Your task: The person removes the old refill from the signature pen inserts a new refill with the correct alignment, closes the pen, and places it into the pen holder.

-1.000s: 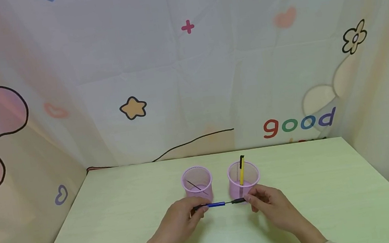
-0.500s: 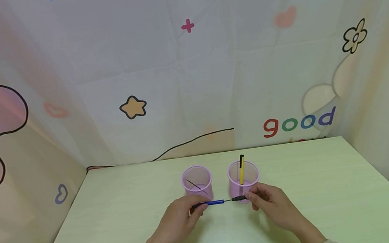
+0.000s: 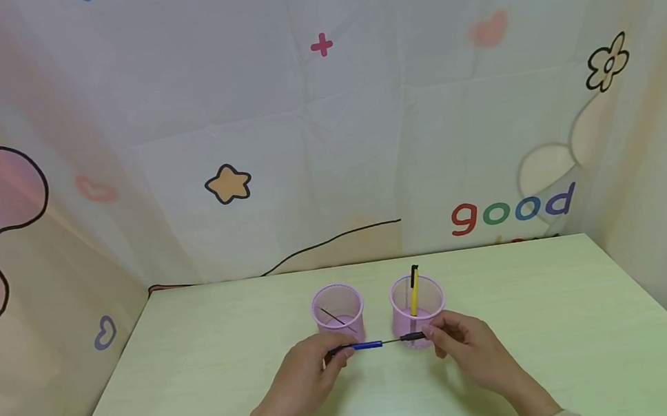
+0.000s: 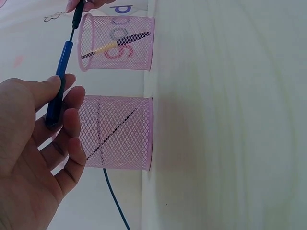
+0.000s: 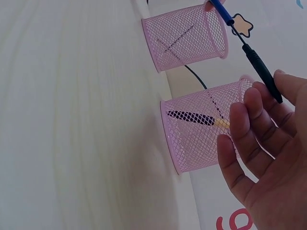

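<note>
Left hand (image 3: 311, 370) pinching blue barrel (image 3: 367, 345), right hand (image 3: 468, 347) pinching black grip (image 3: 412, 336), its tapered tip (image 5: 277, 95) showing only in right wrist view

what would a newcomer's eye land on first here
Probably the blue-and-black pen, pulled apart on a thin rod between the left hand and the right hand. Just beyond it stand two pink mesh cups, a yellow-and-black pen leaning in the right one. The multicoloured word "good" also stands out, low on the backdrop's right side.
</note>
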Motion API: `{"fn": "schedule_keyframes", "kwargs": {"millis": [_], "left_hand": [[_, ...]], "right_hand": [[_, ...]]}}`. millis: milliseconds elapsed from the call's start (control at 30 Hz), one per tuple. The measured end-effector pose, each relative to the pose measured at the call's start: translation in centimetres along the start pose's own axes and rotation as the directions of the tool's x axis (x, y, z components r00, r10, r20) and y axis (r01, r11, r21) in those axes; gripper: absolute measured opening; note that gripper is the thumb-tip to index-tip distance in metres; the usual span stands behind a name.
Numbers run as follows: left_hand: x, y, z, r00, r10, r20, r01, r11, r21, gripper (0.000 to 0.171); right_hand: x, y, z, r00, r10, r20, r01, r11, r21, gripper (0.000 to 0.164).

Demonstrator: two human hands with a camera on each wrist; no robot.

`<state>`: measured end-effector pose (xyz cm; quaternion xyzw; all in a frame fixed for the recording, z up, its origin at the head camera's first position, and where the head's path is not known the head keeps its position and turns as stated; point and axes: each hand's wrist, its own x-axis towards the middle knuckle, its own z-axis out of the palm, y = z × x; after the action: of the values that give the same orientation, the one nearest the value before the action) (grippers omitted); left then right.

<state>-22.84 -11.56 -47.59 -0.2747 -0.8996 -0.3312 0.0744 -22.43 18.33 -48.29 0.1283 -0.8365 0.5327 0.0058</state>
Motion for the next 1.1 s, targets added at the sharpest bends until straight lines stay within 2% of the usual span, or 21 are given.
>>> {"fn": "schedule_keyframes", "kwargs": {"millis": [567,833,1100], "left_hand": [[0.0,-0.18,-0.11,1.0,-0.024,0.003,0.024,1.0,-0.017,0.016],[-0.02,-0.15,-0.09,1.0,-0.017,-0.006,0.016,1.0,-0.024,0.016],[0.02,-0.43,0.04,1.0,-0.017,-0.003,0.017,1.0,-0.025,0.015]], "right_hand": [[0.06,0.16,-0.32,1.0,-0.028,-0.012,0.028,1.0,0.001,0.02],[0.06,0.13,-0.51,0.999,-0.031,-0.025,0.031,1.0,0.004,0.029],[0.11,-0.01,-0.7,1.0,0.0,-0.028,0.0,1.0,0.011,0.033]]}}
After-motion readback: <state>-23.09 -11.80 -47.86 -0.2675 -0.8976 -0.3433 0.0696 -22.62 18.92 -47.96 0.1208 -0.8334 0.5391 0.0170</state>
